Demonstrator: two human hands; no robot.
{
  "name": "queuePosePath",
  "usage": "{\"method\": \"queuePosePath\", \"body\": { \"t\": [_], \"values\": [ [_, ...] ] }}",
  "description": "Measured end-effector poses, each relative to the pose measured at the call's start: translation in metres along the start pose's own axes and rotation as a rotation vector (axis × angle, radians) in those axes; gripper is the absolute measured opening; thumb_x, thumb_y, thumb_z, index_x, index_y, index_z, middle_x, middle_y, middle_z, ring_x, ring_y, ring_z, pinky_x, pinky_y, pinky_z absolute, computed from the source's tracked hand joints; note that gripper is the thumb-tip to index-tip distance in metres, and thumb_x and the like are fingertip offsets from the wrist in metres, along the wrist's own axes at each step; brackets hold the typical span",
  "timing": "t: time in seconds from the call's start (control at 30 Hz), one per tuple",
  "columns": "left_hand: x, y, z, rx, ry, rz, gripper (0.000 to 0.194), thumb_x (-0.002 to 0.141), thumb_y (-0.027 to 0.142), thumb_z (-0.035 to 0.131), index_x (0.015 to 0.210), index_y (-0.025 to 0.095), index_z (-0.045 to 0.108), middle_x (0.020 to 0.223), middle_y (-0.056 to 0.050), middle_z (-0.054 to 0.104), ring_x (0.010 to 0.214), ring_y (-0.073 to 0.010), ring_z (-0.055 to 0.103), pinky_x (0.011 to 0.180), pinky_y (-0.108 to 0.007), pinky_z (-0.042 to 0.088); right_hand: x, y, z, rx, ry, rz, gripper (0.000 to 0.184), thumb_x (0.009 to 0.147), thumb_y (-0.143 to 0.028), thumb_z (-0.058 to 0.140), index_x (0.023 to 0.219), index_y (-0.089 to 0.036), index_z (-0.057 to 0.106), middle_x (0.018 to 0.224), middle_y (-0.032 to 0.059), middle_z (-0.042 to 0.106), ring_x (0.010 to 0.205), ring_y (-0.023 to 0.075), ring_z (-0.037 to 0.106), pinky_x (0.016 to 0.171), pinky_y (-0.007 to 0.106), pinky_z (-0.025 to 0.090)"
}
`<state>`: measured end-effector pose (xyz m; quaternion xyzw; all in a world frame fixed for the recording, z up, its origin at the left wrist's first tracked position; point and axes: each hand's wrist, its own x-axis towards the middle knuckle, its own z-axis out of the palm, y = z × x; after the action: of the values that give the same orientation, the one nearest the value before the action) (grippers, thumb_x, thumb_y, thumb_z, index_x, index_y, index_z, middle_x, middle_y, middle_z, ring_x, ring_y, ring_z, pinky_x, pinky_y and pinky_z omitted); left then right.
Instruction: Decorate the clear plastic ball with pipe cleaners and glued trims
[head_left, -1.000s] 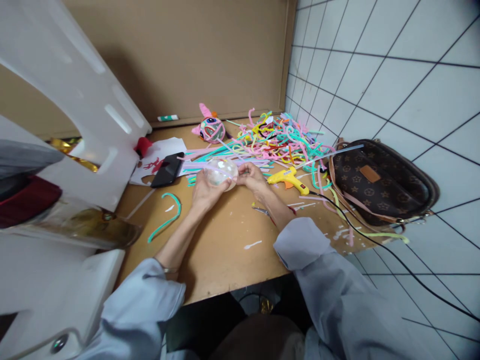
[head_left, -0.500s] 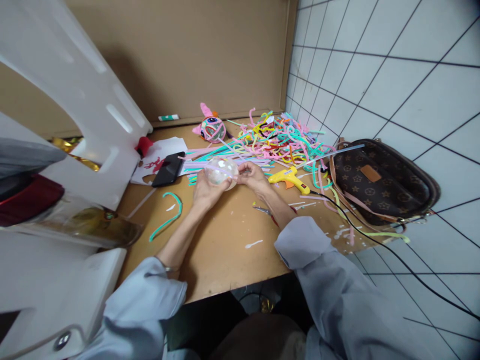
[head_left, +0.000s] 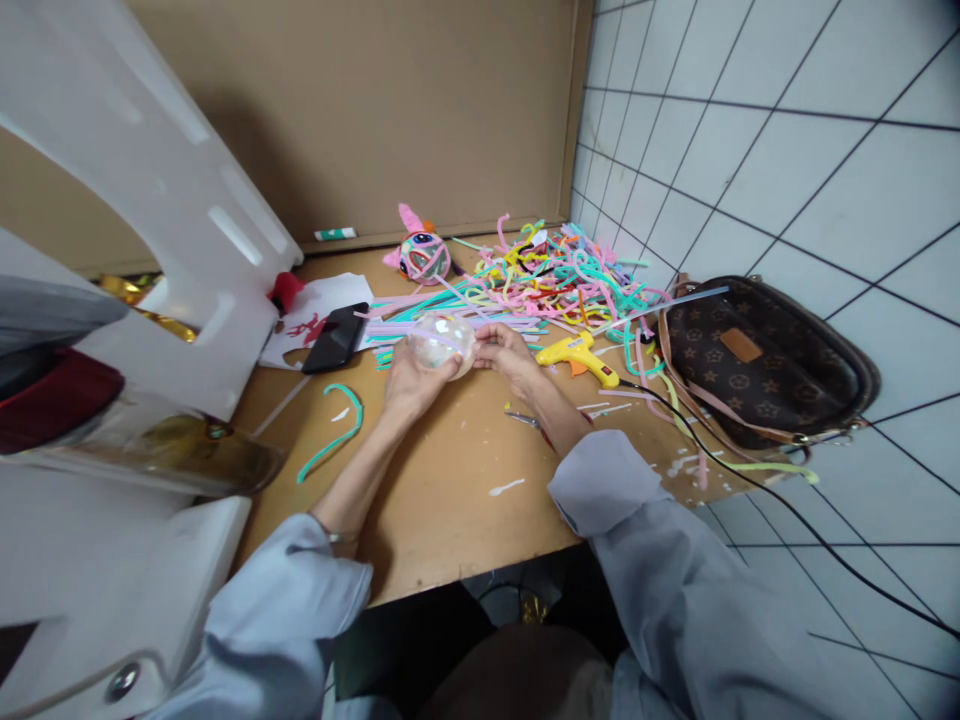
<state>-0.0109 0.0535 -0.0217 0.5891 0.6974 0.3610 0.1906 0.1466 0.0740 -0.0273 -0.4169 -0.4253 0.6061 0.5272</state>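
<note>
White tiled wall [head_left: 750, 180]: right side, dark lines between tiles.
Worktop [head_left: 450, 500]: tan, pale scraps stuck to it near the front and right.
Handbag [head_left: 757, 365]: brown, patterned, at the right end, strap trailing on its near side.
Heap of fuzzy stems [head_left: 570, 275]: pink, teal, yellow, red, tangled towards the back right; straight lilac and teal ones lie to its left.
Left hand [head_left: 412, 383]: curled round the left and near side of the clear ball [head_left: 441, 343], thumb against it.
Right hand [head_left: 506, 355]: thumb and fingertips pinched together at the ball's right edge; cannot tell whether a small piece is between them.
Clear ball: held up between both hands, in front of the straight stems; a pale lilac line shows across it, on it or seen through it, cannot tell.
White sheet [head_left: 341, 290]: back left, red shape on it.
Glue gun [head_left: 577, 358]: yellow, on its side just right of the right hand, black cord running off past the handbag.
Black phone [head_left: 336, 340]: partly over the sheet.
Decorated ball [head_left: 425, 258]: pink ears, big eyes, beyond the clear ball.
Curved teal stem [head_left: 354, 430]: alone, left of the left forearm.
Scissors [head_left: 523, 417]: partly hidden by the right forearm.
Marker [head_left: 335, 234]: green and white, by the back panel.
</note>
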Motion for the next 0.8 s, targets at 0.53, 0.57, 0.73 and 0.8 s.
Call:
{"method": "queuePosePath", "body": {
  "t": [0.53, 0.57, 0.73, 0.8],
  "values": [
    [-0.004, 0.011, -0.005, -0.018, -0.008, -0.090, 0.072, 0.064, 0.045, 0.076, 0.124, 0.015, 0.050, 0.132, -0.018, 0.060, 0.123, -0.0364, 0.058, 0.103, -0.047, 0.046, 0.006, -0.006, -0.013, -0.540, 0.216, -0.384, 0.021, 0.082, -0.023, 0.046, 0.061, -0.024, 0.046, 0.059, -0.0037, 0.043, 0.062, 0.0144, 0.042, 0.063, 0.027, 0.037],
    [-0.004, 0.010, -0.005, -0.023, -0.008, -0.086, 0.072, 0.064, 0.045, 0.076, 0.124, 0.015, 0.050, 0.132, -0.018, 0.060, 0.123, -0.0363, 0.058, 0.103, -0.047, 0.046, 0.005, -0.007, -0.013, -0.568, 0.191, -0.401, 0.021, 0.081, -0.024, 0.047, 0.060, -0.024, 0.046, 0.059, -0.0036, 0.044, 0.062, 0.0145, 0.043, 0.064, 0.028, 0.038],
    [-0.003, 0.008, -0.004, -0.020, -0.016, -0.096, 0.072, 0.065, 0.045, 0.076, 0.124, 0.015, 0.048, 0.130, -0.018, 0.060, 0.123, -0.0353, 0.058, 0.103, -0.045, 0.046, 0.003, -0.010, -0.012, -0.507, 0.023, -0.343, 0.010, 0.071, -0.024, 0.055, 0.062, -0.022, 0.055, 0.058, -0.0039, 0.053, 0.062, 0.0146, 0.051, 0.065, 0.028, 0.041],
    [-0.003, 0.007, -0.004, -0.025, -0.018, -0.075, 0.070, 0.066, 0.044, 0.076, 0.123, 0.014, 0.049, 0.130, -0.018, 0.060, 0.124, -0.0349, 0.058, 0.103, -0.045, 0.047, 0.003, -0.010, -0.011, -0.442, 0.019, -0.312, 0.007, 0.067, -0.023, 0.059, 0.060, -0.021, 0.057, 0.056, -0.0042, 0.054, 0.058, 0.0135, 0.050, 0.062, 0.027, 0.042]
  ]
}}
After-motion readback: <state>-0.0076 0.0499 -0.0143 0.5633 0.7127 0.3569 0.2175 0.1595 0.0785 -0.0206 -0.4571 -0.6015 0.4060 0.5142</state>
